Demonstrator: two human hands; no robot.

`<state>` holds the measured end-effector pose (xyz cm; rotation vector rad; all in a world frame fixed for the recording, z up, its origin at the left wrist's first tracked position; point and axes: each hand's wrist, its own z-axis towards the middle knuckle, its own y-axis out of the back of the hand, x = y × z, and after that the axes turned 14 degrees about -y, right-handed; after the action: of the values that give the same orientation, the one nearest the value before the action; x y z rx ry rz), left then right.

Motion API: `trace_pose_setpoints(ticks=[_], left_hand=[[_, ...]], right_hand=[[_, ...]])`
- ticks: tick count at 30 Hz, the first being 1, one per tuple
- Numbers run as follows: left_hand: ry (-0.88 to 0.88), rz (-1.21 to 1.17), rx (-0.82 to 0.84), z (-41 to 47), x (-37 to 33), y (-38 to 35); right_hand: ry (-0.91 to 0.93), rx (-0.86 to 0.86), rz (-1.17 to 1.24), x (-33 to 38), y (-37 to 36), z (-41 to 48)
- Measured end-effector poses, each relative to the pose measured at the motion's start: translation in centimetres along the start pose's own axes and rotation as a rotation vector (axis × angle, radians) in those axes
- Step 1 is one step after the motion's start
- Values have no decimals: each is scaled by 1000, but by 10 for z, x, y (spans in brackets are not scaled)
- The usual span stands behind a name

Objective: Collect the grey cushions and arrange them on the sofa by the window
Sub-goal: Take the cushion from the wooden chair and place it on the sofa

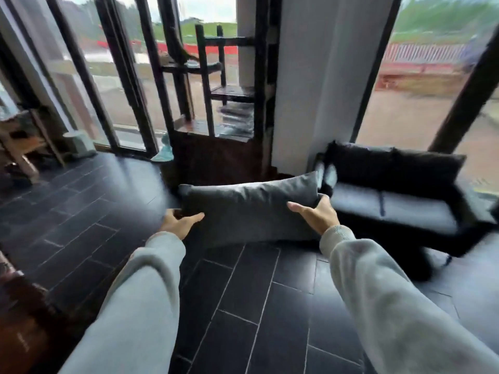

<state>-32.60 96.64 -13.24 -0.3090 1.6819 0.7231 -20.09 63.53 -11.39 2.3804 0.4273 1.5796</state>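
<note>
Grey cushion [251,209] held mid-frame above dark tiled floor [243,306], gripped at both ends: left hand [179,222] clamped on lower-left corner, right hand [317,215] on right end. Dark sofa [399,201] at frame right by window [421,85], w/ two back cushions [391,166] upright. Wooden shelf [216,85] upper ctr. Blurred throughout.

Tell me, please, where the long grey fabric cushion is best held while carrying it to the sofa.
By its two short ends, one hand from each side, as now: the left hand and right hand each pinch an end of the long grey fabric cushion. It is wide and soft, so end grips probably keep it level on the way to the dark two-seat sofa.
</note>
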Motion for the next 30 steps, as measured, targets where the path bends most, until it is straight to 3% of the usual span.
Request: trace_pose_setpoints(ticks=[10, 15, 21, 30], left_hand=[[-217, 69, 436, 106, -113, -296], [-273, 61, 575, 166, -164, -434], [-331, 43, 696, 215, -221, -570], [-343, 51, 790, 274, -239, -749]], right_hand=[[-156, -339, 40, -36, 209, 146], [-210, -474, 88, -26, 289, 226], [-273, -610, 177, -23, 366, 293], [-349, -683, 196, -39, 453, 419]])
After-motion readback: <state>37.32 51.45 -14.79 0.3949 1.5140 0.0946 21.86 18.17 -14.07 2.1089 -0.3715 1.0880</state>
